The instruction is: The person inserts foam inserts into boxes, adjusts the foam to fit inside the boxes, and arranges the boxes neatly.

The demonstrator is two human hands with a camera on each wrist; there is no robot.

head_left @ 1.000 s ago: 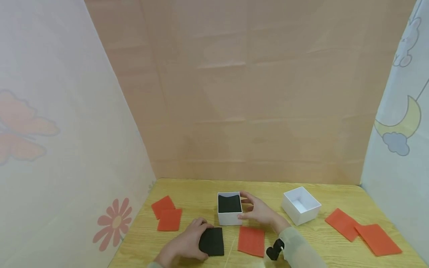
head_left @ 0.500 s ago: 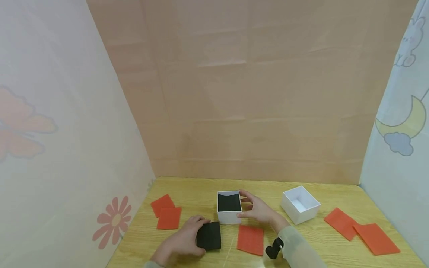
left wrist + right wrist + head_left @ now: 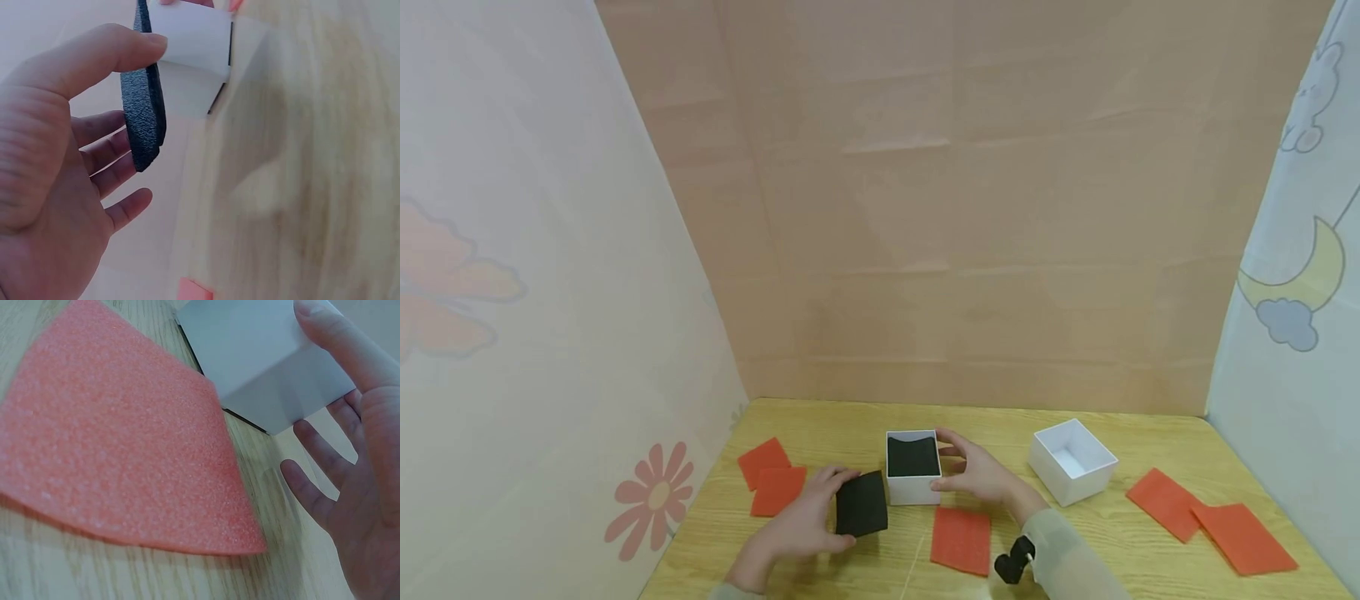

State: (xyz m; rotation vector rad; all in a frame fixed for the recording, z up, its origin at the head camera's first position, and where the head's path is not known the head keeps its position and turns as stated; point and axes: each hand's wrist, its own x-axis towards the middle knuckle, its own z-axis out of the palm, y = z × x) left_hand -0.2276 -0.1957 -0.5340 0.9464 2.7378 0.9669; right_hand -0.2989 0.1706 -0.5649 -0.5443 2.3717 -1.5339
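Observation:
My left hand [image 3: 797, 523] pinches a square black foam pad [image 3: 861, 504] by its left edge, tilted above the table just left of a white box [image 3: 913, 492]. In the left wrist view the thumb lies on one face of the pad [image 3: 142, 103], with the fingers behind it. Another black piece [image 3: 912, 457] fills most of the box's inside, its back edge curving down. My right hand [image 3: 981, 477] holds the box at its right side. The right wrist view shows the thumb on one wall of the box [image 3: 262, 356] and fingers on the other side.
A red foam sheet [image 3: 961, 542] lies in front of the box. Two overlapping red sheets [image 3: 777, 493] lie at left, and two more red sheets [image 3: 1247, 537] at far right. A second white box [image 3: 1073, 462], with nothing visible inside, stands right. Wall sheets [image 3: 955, 250] enclose the wooden table.
My left hand has lifted the black foam pad off the table, tilted it and carried it forward and slightly left, beside the box. The right hand and box have stayed in place.

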